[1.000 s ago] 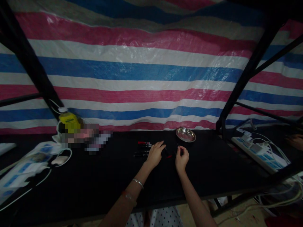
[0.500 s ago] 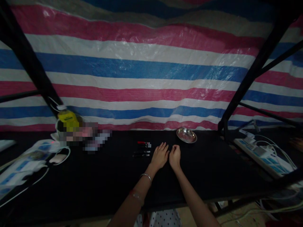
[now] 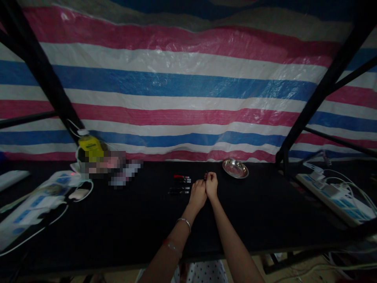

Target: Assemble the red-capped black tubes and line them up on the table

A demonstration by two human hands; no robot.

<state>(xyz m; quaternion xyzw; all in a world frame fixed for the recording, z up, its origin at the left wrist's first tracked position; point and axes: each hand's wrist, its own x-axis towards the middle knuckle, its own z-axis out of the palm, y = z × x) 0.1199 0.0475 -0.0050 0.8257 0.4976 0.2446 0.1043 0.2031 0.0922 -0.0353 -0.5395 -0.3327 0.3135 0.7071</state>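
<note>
My left hand (image 3: 198,195) rests low over the black table with its fingers curled, pressed against my right hand (image 3: 211,185). The right hand is closed, thumb and fingers pinched together. A thin dark tip shows just above its fingers; the rest is hidden, so its kind cannot be made out. Left of my hands lie several slim short pieces in a column: a red one (image 3: 178,177) at the top and black ones (image 3: 179,192) below, all with silvery ends pointing right. A shallow round metal dish (image 3: 235,168) stands to the right, beyond my right hand.
At left are a yellow bottle (image 3: 91,147), blurred items and a white power strip (image 3: 32,206) with cables. Another power strip (image 3: 332,198) with chargers lies at right. Black metal posts frame the table (image 3: 123,228), and a striped plastic sheet (image 3: 182,84) hangs behind.
My hands have come together; the left fingers, stretched out before, are now curled against the right hand. The right hand has turned and moved slightly forward. The view has shifted a little left.
</note>
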